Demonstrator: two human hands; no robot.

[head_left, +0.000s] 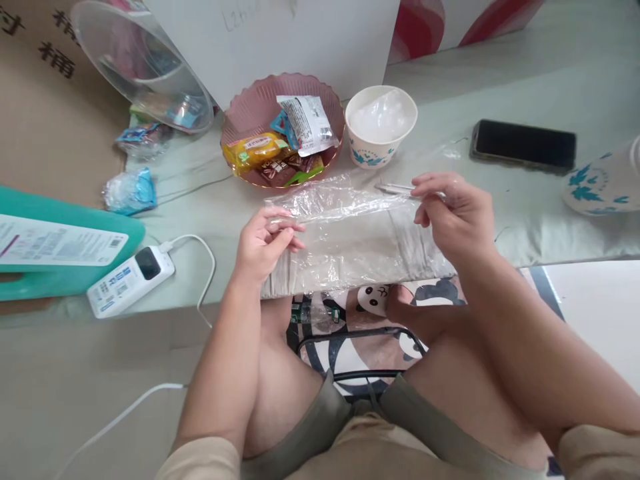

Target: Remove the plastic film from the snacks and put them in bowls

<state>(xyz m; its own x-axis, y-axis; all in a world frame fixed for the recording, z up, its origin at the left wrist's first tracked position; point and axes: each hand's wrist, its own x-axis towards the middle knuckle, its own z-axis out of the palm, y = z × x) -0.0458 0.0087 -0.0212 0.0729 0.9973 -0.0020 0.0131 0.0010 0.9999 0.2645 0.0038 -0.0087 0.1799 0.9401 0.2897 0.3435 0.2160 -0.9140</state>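
A crinkled sheet of clear plastic film [345, 213] stretches between my two hands, low over the table's front edge. My left hand [267, 240] pinches its left end between thumb and fingers. At the other end, my right hand [450, 207] grips the film, its fingers bent. A thin pale strip [395, 189] sticks out leftward from the right fingertips; whether it is folded film or a separate thing I cannot tell. Just beyond the film stand a pink scalloped bowl [245, 100] of wrapped snacks and a paper cup [373, 155] with clear plastic inside.
A black phone [524, 145] lies at the right, near another paper cup [605, 180] on its side. Leftward are a white power bank [130, 280] with a cable, a teal bottle [65, 243], crumpled wrappers [131, 191] and a tipped clear container [145, 67]. White boxes [295, 40] stand behind.
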